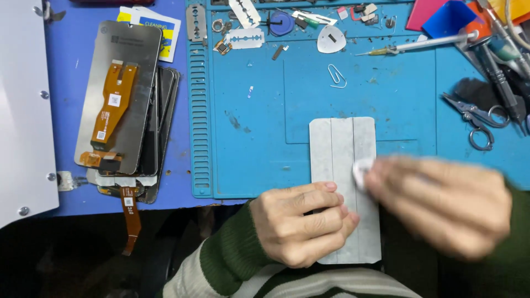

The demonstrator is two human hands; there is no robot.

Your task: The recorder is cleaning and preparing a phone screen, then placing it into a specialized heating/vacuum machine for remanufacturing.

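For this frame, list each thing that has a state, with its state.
Grey flat panel: flat on the blue mat, lower end overhanging.
Left hand: pressing the panel down.
Right hand: motion-blurred, holding a small white wad on the panel.
Scissors: slightly open.
Phone screens: stacked, face down.

The grey panel (343, 165) looks like matt, brushed metal. The blue mat (265, 143) seems soft rubber, slightly dirty. The scissors (476, 117) are shiny steel.

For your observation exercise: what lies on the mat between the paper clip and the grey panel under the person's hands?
In the head view, only bare blue mat lies between the paper clip and the grey panel.
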